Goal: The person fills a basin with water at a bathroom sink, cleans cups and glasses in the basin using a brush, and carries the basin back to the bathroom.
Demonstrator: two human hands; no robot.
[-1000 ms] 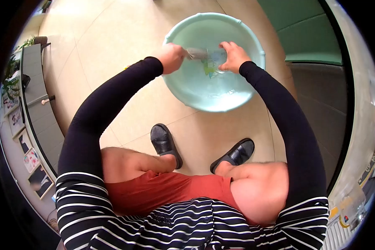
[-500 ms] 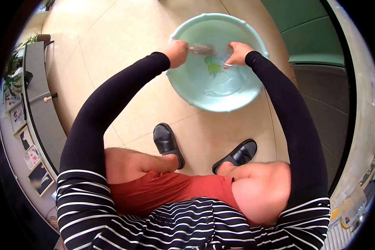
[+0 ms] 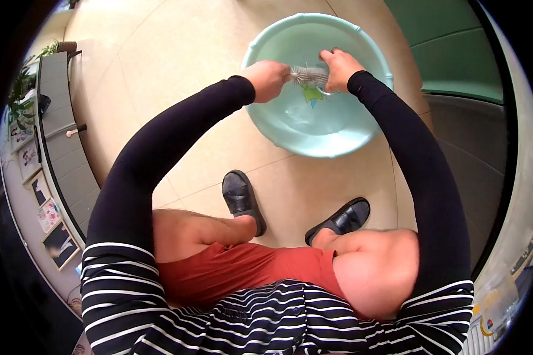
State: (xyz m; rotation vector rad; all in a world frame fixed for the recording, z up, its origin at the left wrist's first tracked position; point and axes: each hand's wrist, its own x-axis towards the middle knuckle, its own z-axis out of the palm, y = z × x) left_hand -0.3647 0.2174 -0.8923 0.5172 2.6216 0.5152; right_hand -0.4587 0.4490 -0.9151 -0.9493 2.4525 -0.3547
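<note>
A bottle brush (image 3: 302,75) with pale bristles is gripped by my left hand (image 3: 269,80), its fingers closed around the handle end. My right hand (image 3: 342,71) has its fingers curled round a clear, see-through cup (image 3: 322,88), hard to outline against the basin. The bristles reach up to my right hand and appear to be inside the cup. Both hands are over a light green basin (image 3: 376,127) holding some water (image 3: 317,121). On the basin's bottom is a green cartoon print (image 3: 311,94), partly covered by the brush.
The basin stands on a beige tiled floor (image 3: 160,77), beyond my two black slippers (image 3: 241,195). A green and grey cabinet-like piece (image 3: 456,56) rises at the right. On the left are a grey cabinet (image 3: 68,148), framed pictures (image 3: 59,242) and a plant (image 3: 21,100).
My left hand has moved right with the brush, bringing its bristles to the cup in my right hand. The right hand has shifted slightly upward and right. The view has also shifted a little.
</note>
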